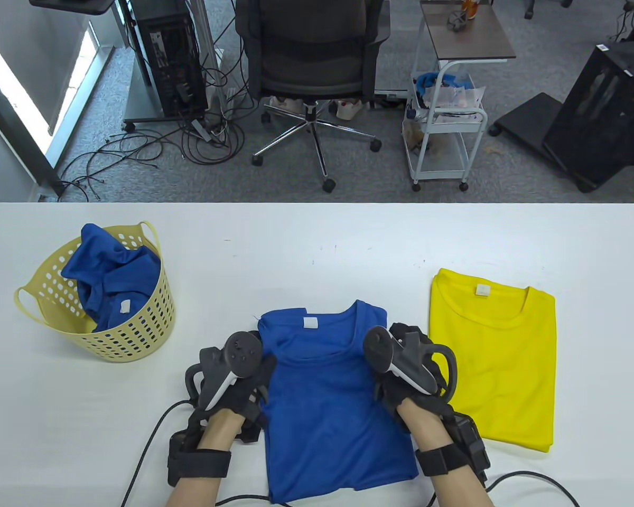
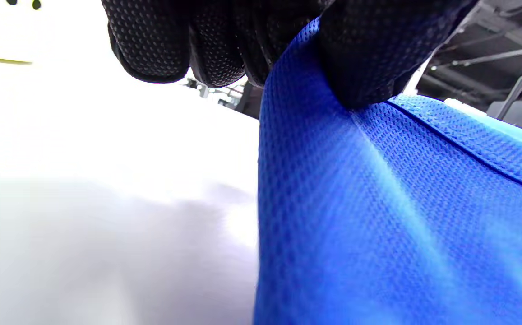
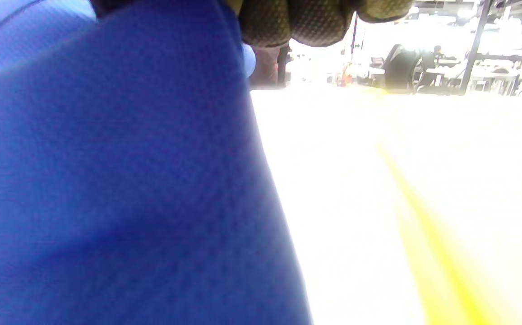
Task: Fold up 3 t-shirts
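A blue t-shirt (image 1: 333, 412), sides folded in, lies at the table's front middle, collar toward the far side. My left hand (image 1: 243, 380) pinches its left edge near the shoulder; in the left wrist view the gloved fingers (image 2: 355, 58) grip the blue mesh fabric (image 2: 378, 216). My right hand (image 1: 401, 369) grips its right edge; in the right wrist view the fabric (image 3: 107, 180) runs up under the fingers (image 3: 306, 18). A folded yellow t-shirt (image 1: 494, 359) lies to the right. Another blue t-shirt (image 1: 111, 274) sits crumpled in the basket.
A pale yellow perforated basket (image 1: 132, 327) stands at the table's left. Black glove cables (image 1: 148, 449) trail off the front edge. Beyond the far table edge are an office chair (image 1: 311, 63), a white cart (image 1: 444, 127) and a computer tower (image 1: 169, 58).
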